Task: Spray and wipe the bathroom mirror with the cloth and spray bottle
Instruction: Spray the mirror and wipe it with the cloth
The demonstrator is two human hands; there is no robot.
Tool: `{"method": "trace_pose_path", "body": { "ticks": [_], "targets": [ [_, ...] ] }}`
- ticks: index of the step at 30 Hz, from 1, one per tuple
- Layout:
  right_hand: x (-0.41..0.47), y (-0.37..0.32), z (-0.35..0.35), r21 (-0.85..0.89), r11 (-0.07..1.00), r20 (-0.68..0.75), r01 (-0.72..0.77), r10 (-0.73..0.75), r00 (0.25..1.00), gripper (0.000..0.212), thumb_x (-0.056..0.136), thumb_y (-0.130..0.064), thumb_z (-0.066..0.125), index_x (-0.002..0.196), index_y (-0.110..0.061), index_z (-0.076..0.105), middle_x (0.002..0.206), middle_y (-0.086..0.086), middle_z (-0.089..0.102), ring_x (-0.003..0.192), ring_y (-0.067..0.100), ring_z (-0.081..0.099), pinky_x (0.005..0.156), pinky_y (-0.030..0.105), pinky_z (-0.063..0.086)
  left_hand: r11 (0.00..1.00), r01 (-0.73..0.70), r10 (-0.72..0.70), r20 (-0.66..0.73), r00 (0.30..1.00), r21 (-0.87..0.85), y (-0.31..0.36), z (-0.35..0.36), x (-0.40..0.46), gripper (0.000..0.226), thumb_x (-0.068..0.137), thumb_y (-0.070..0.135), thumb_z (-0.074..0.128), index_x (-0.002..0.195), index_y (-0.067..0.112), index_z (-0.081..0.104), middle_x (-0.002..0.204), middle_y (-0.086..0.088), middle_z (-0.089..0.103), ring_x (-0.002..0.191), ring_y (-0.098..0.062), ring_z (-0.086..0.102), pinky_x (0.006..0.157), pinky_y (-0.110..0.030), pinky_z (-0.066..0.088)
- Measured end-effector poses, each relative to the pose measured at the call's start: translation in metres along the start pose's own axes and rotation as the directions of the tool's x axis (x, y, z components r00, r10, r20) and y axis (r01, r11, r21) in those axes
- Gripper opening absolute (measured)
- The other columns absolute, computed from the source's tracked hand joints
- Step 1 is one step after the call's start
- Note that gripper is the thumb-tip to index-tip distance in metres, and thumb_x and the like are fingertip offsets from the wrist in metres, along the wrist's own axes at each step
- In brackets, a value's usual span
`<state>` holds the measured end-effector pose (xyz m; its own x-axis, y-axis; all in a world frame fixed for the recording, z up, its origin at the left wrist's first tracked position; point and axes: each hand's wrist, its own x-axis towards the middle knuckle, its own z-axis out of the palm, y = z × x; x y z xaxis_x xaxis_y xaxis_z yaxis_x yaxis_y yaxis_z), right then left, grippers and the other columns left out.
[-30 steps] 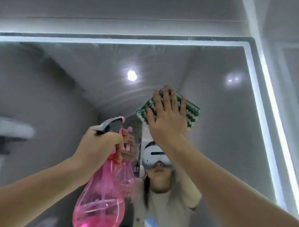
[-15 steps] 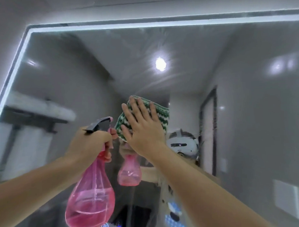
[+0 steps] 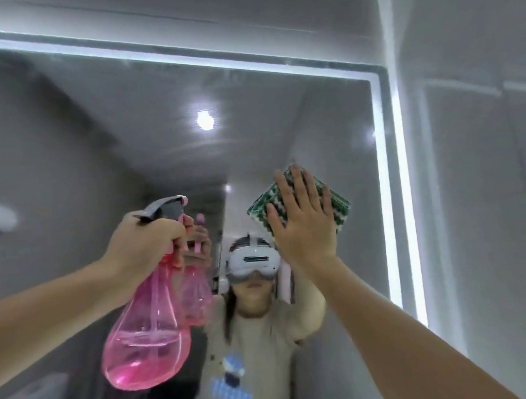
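Head view: one spray bottle (image 3: 147,334), one cloth (image 3: 337,205), one mirror (image 3: 102,146).

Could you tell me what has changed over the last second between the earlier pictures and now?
The right hand slid the cloth across the mirror: leftward to beside the spray bottle, then back rightward toward the lit right edge. Nothing was picked up or released. The left hand still grips the bottle, and the right palm stays flat on the cloth.
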<state>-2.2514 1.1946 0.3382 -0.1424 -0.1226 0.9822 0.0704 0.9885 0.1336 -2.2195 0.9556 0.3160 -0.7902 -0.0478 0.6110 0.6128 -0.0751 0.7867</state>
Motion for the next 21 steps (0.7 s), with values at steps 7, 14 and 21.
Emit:
{"method": "trace_pose_path", "body": {
  "ticks": [7, 14, 21],
  "targets": [
    [0.004, 0.067, -0.017, 0.031, 0.979, -0.019, -0.200, 0.201, 0.979, 0.069, 0.087, -0.057, -0.001, 0.150, -0.031, 0.003, 0.157, -0.006, -0.006, 0.145, 0.014, -0.005, 0.115, 0.034, -0.014, 0.994, -0.113, 0.113, 0.113, 0.987, -0.003, 0.041, 0.079, -0.018, 0.031, 0.072, -0.015, 0.043, 0.091, 0.000, 0.064, 0.043, -0.006, 0.050, 0.035, -0.016, 0.042, 0.037, -0.023, 0.039],
    [0.122, 0.119, -0.039, 0.014, 0.963, -0.006, -0.269, 0.269, 0.963, 0.056, 0.100, -0.048, 0.015, 0.151, -0.031, -0.001, 0.159, -0.003, -0.011, 0.145, 0.014, -0.009, 0.114, 0.035, -0.013, 0.984, -0.148, 0.163, 0.178, 0.970, -0.097, 0.113, 0.110, 0.032, 0.024, 0.073, -0.013, 0.043, 0.074, 0.005, 0.059, 0.066, -0.016, 0.050, 0.032, -0.015, 0.041, 0.037, -0.019, 0.039],
    [0.206, 0.123, -0.053, 0.053, 0.935, -0.004, -0.351, 0.351, 0.936, 0.056, 0.101, -0.046, 0.015, 0.152, -0.028, 0.000, 0.159, -0.002, -0.010, 0.146, 0.016, -0.008, 0.117, 0.039, -0.009, 0.960, -0.179, 0.218, 0.177, 0.960, -0.214, 0.148, 0.101, 0.085, 0.027, 0.075, -0.015, 0.037, 0.081, 0.004, 0.056, 0.073, -0.015, 0.053, 0.049, -0.020, 0.049, 0.031, -0.017, 0.037]
  ]
}}
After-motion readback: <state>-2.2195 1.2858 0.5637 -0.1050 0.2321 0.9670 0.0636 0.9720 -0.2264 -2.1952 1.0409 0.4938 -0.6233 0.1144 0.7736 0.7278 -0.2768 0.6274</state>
